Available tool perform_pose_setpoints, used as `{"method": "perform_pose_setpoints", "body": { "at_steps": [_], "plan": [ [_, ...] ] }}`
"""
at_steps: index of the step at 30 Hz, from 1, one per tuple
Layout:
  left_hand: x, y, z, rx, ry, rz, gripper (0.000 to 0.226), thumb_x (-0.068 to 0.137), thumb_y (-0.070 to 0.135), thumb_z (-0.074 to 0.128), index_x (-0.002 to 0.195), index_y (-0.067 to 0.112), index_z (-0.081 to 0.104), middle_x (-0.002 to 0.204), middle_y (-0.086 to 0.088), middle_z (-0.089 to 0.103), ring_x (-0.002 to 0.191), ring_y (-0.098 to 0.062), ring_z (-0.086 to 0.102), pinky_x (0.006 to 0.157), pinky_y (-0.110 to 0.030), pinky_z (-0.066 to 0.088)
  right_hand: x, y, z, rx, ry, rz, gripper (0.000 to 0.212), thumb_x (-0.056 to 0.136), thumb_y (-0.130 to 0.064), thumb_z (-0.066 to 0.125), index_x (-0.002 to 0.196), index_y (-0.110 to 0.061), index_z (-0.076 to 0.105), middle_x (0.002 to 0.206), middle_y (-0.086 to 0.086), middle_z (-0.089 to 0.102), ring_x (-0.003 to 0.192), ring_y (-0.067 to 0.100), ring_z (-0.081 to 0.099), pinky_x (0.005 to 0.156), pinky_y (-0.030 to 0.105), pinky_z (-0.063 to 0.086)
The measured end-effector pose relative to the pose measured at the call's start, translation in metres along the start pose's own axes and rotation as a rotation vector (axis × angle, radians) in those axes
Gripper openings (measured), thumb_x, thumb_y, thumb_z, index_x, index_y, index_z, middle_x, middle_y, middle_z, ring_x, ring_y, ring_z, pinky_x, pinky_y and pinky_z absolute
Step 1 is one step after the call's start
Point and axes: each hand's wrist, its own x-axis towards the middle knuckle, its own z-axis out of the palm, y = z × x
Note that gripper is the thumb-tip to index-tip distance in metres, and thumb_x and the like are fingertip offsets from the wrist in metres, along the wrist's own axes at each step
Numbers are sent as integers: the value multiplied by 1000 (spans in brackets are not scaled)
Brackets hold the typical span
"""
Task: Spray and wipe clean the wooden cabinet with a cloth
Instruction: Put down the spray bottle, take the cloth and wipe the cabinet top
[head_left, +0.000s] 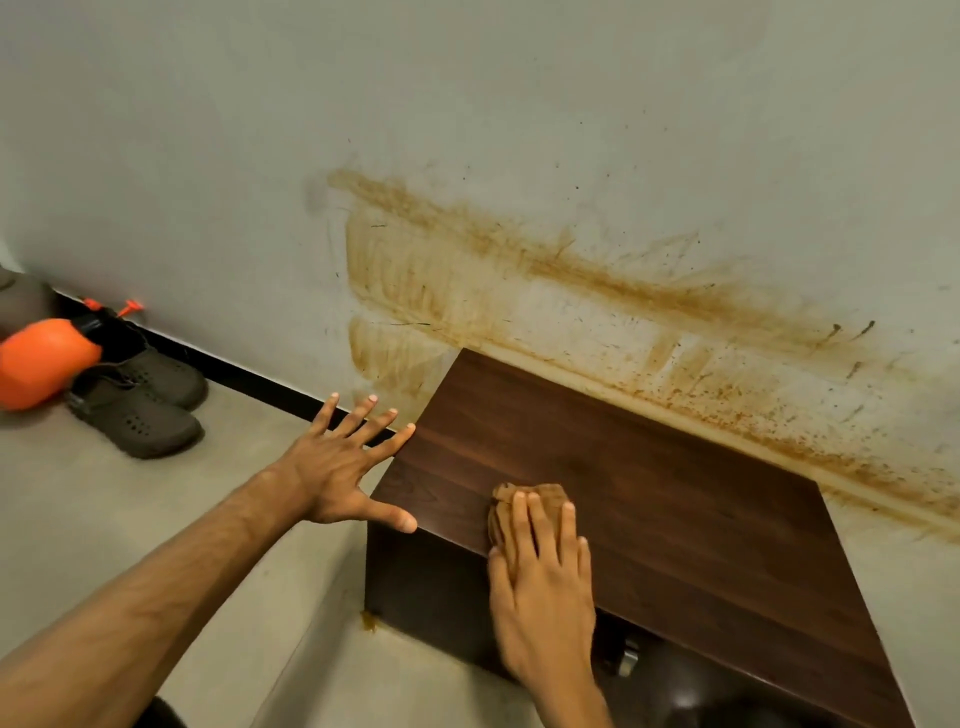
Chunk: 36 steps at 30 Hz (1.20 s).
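Observation:
A low dark wooden cabinet (649, 499) stands against the wall, seen from above. My right hand (545, 587) lies flat on a crumpled brown cloth (540, 496), pressing it onto the cabinet top near the front left corner. My left hand (343, 462) is open with fingers spread, its fingertips and thumb touching the cabinet's left edge. An orange spray bottle (44, 358) with a black head sits on the floor far left, away from both hands.
A pair of brown clogs (140, 410) lies beside the spray bottle by the black skirting. The pale wall (519, 130) behind the cabinet carries wide orange-brown stains. A metal handle (628, 657) shows on the cabinet front. Grey floor (156, 519) stretches left of the cabinet.

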Motion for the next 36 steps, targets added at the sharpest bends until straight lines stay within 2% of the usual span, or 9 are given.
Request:
{"method": "perform_pose_setpoints", "body": {
  "at_steps": [4,8,15,19,22,25,29,32,36],
  "plan": [
    [-5,2,-3,-19,-17,-13,128,74,112,27,170,43,-21,182,0,-23,165,-31,-32,128,-66,-24,124,-2,-12,-105,42,-1,69,108,-54,24,170,-25,12,177,3,16,164,34,0,132,52,9],
    [-6,5,-5,-27,1,-26,128,74,112,28,171,43,-18,183,-2,-20,166,-33,-29,125,-66,-26,222,-9,-26,-71,-29,118,70,109,-51,28,170,-20,11,177,7,16,163,38,-3,131,58,11],
    [-1,-1,-1,-50,-18,-8,130,73,112,29,171,43,-20,183,-2,-22,166,-34,-28,127,-69,-24,28,-37,22,-72,14,-208,76,97,-61,11,169,-35,9,175,-14,6,164,24,-6,132,44,7],
    [-4,1,-5,-87,-51,-48,137,69,112,36,169,41,-24,181,-4,-29,164,-34,-33,126,-68,-26,104,-40,14,-84,32,-151,69,105,-53,23,169,-28,16,176,0,21,164,32,3,131,52,14],
    [-15,0,-6,-50,-82,-111,160,58,112,53,166,33,-34,176,-5,-37,162,-35,-37,125,-68,-27,207,-39,-4,-33,-30,28,69,109,-52,25,170,-25,8,177,6,14,164,36,-3,131,57,9],
    [-28,-9,-4,38,-132,-147,171,53,106,69,166,30,-34,177,-6,-35,163,-36,-35,127,-72,-22,245,-49,-3,-70,-41,66,72,107,-53,27,170,-22,9,177,5,14,163,40,-2,129,60,16],
    [-40,-21,-7,31,-193,-217,172,57,88,87,169,29,-30,182,-8,-25,167,-37,-26,130,-71,-16,215,-58,12,-95,-44,-70,70,106,-54,23,169,-26,12,176,2,18,163,38,2,127,59,20],
    [-49,-35,-9,-4,-239,-293,173,59,77,94,169,28,-29,182,-7,-24,168,-36,-23,131,-69,-13,158,-67,39,-171,-30,-260,76,100,-61,9,167,-28,21,174,0,28,162,33,14,128,58,25],
    [-54,-44,-5,-95,-276,-372,176,57,78,95,170,28,-30,183,-8,-21,169,-35,-21,131,-68,-11,61,-82,42,-66,52,-385,68,102,-55,29,165,-31,29,171,-5,32,163,31,15,127,50,28]
  ]
}}
